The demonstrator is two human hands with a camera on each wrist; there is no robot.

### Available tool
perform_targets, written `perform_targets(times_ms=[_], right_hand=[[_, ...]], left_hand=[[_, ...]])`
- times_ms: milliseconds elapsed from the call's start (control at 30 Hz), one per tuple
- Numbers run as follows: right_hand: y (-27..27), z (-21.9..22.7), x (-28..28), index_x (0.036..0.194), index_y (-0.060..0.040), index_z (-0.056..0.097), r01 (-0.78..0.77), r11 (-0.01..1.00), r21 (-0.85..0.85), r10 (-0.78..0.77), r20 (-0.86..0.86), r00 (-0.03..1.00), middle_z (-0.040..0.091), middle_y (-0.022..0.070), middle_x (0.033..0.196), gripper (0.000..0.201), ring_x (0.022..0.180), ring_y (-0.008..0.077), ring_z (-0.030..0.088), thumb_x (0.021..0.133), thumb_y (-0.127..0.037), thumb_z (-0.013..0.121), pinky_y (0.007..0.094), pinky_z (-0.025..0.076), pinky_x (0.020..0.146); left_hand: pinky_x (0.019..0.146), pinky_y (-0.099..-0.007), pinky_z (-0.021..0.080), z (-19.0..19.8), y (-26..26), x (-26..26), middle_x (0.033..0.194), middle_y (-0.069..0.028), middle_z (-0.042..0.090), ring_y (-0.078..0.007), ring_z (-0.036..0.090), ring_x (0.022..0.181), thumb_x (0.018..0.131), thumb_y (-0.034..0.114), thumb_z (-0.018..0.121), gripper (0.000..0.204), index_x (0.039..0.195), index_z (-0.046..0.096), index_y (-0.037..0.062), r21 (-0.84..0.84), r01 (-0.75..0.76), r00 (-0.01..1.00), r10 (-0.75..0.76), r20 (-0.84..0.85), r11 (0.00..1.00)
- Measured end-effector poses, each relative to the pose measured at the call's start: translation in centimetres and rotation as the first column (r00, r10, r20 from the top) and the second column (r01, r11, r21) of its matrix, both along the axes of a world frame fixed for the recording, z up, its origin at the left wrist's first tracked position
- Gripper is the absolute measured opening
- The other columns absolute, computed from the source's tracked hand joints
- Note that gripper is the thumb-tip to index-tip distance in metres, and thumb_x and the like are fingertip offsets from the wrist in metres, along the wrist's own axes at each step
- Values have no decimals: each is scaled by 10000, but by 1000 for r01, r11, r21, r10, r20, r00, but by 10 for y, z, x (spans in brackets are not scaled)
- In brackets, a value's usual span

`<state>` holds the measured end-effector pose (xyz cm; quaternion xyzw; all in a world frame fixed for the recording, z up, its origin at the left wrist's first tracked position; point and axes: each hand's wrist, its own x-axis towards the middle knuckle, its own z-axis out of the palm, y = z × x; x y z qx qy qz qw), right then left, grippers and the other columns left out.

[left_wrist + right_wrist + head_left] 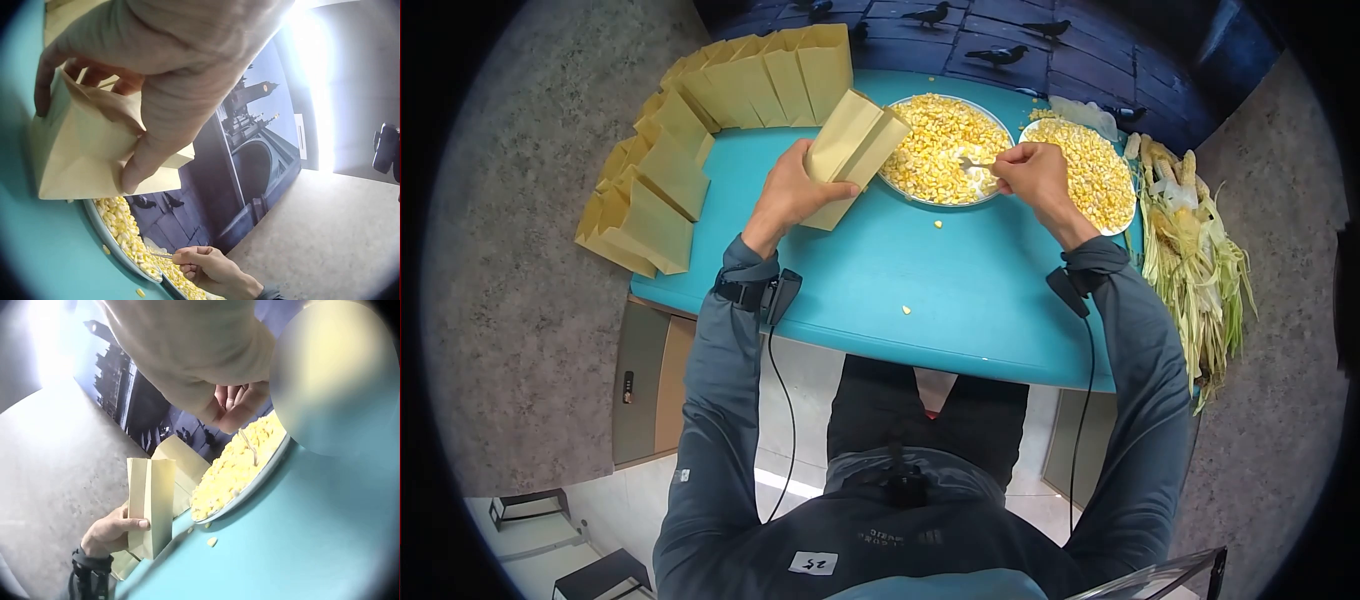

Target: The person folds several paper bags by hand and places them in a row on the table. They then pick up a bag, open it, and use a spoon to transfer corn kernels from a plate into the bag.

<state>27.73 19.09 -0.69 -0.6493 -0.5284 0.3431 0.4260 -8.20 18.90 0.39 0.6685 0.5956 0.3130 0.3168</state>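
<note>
The left hand (796,190) grips a tan paper bag (852,146), thumb on one side, and holds it tilted beside the left plate. In the left wrist view the fingers wrap around the bag (81,150). Over the right side of the round plate of corn kernels (930,150), the right hand (1036,182) pinches the handle of a small metal spoon or fork (974,163). Its tip is among the kernels, also visible in the right wrist view as a utensil (249,449). Whether the bag holds anything is hidden.
A second plate of kernels (1090,172) stands at the right, with husks and cobs (1190,240) beyond it. Several upright paper bags (780,75) line the back left and left edge. Loose kernels (907,310) lie on the teal table (850,280). A clear plastic bag (1084,115) lies behind.
</note>
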Motion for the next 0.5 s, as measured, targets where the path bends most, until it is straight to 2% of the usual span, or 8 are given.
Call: perform_targets(times_ms=[67, 133, 167, 267, 333, 400, 467, 500], right_hand=[[5, -12, -11, 887, 62, 786, -10, 1000, -5, 9, -68, 998, 777, 126, 803, 82, 664, 166, 753, 842, 1, 817, 295, 631, 622], [10, -24, -19, 883, 68, 765, 1, 999, -51, -14, -267, 964, 742, 103, 774, 76, 605, 134, 671, 880, 9, 813, 284, 541, 563], [14, -29, -19, 864, 59, 766, -16, 997, -76, -9, -330, 944, 740, 96, 778, 66, 603, 128, 648, 890, 19, 811, 275, 517, 572], [18, -32, -14, 846, 49, 769, -35, 993, -117, -15, -404, 915, 724, 73, 759, 71, 633, 125, 643, 896, 20, 811, 263, 495, 586], [16, -32, -6, 890, 49, 773, -88, 987, -135, 26, -409, 912, 724, 61, 791, 39, 686, 123, 662, 917, 27, 791, 246, 530, 629], [18, -19, -4, 967, 83, 757, 14, 994, -107, -67, -506, 860, 746, 99, 821, 104, 710, 146, 715, 885, 47, 809, 256, 605, 662], [16, -2, -1, 991, 86, 759, 20, 997, -81, -58, -507, 860, 749, 104, 847, 136, 700, 145, 709, 880, 41, 824, 252, 606, 661], [17, 2, 2, 987, 86, 761, 26, 998, -56, -50, -490, 870, 750, 107, 842, 137, 699, 147, 711, 879, 34, 827, 253, 608, 662]], left_hand=[[977, -395, 593, 2, -3, 0, 1250, -168, 757, -272, 745, 1123, 681, 275, 1019, 859, 1387, 616, -4, -6, -3, 1000, 3, -12, 1000], [977, -395, 594, 0, -5, -2, 1252, -169, 756, -273, 745, 1122, 680, 275, 1021, 862, 1386, 615, -6, -19, -4, 1000, 3, -29, 1000], [976, -395, 594, -2, -4, -4, 1252, -169, 756, -275, 745, 1120, 679, 274, 1025, 861, 1383, 614, -4, 10, 3, 999, -3, -33, 1000], [977, -396, 594, -8, 2, -11, 1255, -170, 755, -279, 743, 1124, 674, 273, 1032, 863, 1377, 612, 0, 20, 35, 998, -34, -49, 999], [979, -397, 593, -13, -4, -11, 1257, -170, 754, -282, 742, 1129, 671, 273, 1036, 866, 1376, 612, 3, 13, 52, 998, -51, -45, 999], [1008, -388, 573, -4, -3, -4, 1249, -160, 740, -260, 723, 1133, 666, 245, 1046, 904, 1407, 593, -6, -44, 71, 996, -73, -42, 997], [1009, -386, 571, -4, -1, 1, 1253, -157, 741, -257, 722, 1131, 666, 239, 1043, 894, 1400, 595, -4, 0, 85, 995, -85, -51, 996], [1005, -391, 575, -10, 4, 2, 1259, -164, 747, -271, 730, 1141, 655, 281, 1042, 899, 1389, 601, 6, 13, 86, 994, -85, -75, 996]])
